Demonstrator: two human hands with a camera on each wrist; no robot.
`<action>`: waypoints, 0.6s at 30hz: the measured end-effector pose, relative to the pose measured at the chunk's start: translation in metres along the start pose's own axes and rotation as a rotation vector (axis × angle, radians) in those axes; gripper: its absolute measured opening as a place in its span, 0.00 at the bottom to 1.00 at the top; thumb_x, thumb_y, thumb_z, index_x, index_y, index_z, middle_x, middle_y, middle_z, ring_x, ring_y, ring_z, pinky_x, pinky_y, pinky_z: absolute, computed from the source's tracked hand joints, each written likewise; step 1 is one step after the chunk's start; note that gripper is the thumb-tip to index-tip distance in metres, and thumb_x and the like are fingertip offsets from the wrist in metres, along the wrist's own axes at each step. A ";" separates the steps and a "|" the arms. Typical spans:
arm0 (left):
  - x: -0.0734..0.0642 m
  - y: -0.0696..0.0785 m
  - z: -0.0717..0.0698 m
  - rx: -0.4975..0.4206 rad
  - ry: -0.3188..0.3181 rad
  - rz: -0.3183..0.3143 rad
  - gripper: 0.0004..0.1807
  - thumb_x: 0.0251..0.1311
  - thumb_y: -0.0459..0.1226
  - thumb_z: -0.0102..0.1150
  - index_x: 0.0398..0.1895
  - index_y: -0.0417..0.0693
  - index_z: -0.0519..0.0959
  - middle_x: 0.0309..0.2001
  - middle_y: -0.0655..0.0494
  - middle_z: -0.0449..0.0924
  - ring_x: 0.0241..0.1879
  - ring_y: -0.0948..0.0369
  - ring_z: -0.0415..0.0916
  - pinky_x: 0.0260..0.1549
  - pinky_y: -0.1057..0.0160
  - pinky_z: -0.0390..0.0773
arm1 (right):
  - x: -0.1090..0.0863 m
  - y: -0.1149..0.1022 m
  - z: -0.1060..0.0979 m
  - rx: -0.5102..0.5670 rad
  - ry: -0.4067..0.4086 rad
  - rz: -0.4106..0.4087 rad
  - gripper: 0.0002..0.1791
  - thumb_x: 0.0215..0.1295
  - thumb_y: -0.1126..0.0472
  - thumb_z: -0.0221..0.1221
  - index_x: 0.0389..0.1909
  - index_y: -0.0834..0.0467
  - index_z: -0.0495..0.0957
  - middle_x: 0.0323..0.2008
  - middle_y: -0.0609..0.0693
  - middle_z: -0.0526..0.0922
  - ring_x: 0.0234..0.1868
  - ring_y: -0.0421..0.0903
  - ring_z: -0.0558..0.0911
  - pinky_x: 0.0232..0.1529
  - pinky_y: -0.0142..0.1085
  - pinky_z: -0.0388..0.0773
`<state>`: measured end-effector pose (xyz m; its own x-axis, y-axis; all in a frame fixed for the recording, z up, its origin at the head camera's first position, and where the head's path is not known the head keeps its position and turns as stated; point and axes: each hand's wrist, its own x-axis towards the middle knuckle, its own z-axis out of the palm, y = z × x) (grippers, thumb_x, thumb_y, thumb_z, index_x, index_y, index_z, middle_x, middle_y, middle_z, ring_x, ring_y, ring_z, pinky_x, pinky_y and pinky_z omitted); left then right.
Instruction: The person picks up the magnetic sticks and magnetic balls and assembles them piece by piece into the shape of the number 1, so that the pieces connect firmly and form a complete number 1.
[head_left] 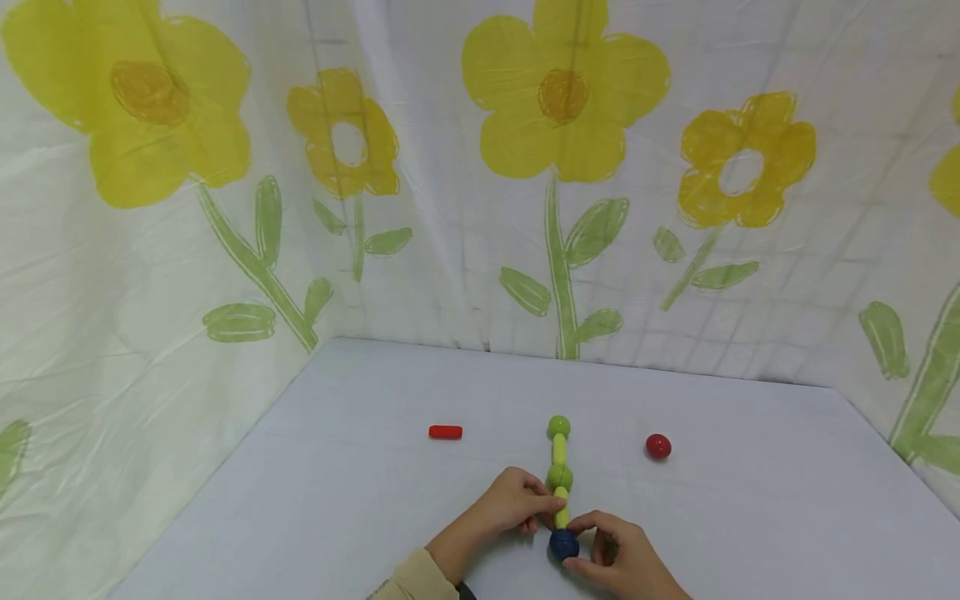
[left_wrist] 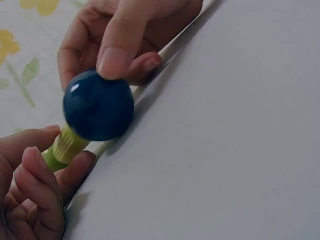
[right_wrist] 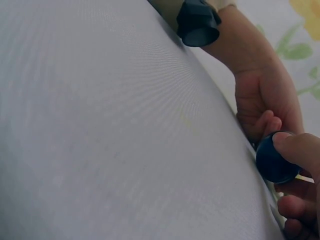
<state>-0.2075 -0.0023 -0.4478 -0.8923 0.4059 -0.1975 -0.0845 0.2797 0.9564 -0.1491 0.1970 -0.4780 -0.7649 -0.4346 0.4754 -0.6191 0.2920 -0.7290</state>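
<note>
A straight chain of toy pieces runs away from me: a dark blue ball (head_left: 564,545), a yellow-green rod (head_left: 562,498), a green ball (head_left: 559,477), a second yellow-green rod (head_left: 558,450) and a far green ball (head_left: 558,427). My left hand (head_left: 512,505) pinches the nearer rod between thumb and fingers. With thumb and fingertips my right hand (head_left: 624,554) grips the blue ball at the rod's near end. In the left wrist view the ball (left_wrist: 98,105) hides most of the rod (left_wrist: 69,145) behind it.
A short red rod (head_left: 446,432) lies left of the chain on the white table (head_left: 360,400). To its right sits a red ball (head_left: 658,447). Behind the table hangs a curtain (head_left: 442,208) with yellow flowers. A black wrist device (right_wrist: 198,24) shows on the left arm.
</note>
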 end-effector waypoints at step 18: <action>0.008 -0.001 -0.033 0.009 0.054 0.078 0.10 0.60 0.38 0.66 0.37 0.38 0.83 0.28 0.53 0.85 0.15 0.67 0.64 0.17 0.71 0.64 | 0.000 -0.004 -0.004 0.022 -0.047 0.096 0.13 0.59 0.63 0.68 0.44 0.61 0.79 0.29 0.41 0.78 0.22 0.30 0.70 0.19 0.29 0.71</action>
<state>-0.2293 -0.0284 -0.4432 -0.9185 0.3797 -0.1108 -0.0102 0.2573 0.9663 -0.1471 0.1987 -0.4730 -0.8107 -0.4456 0.3797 -0.5392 0.3157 -0.7807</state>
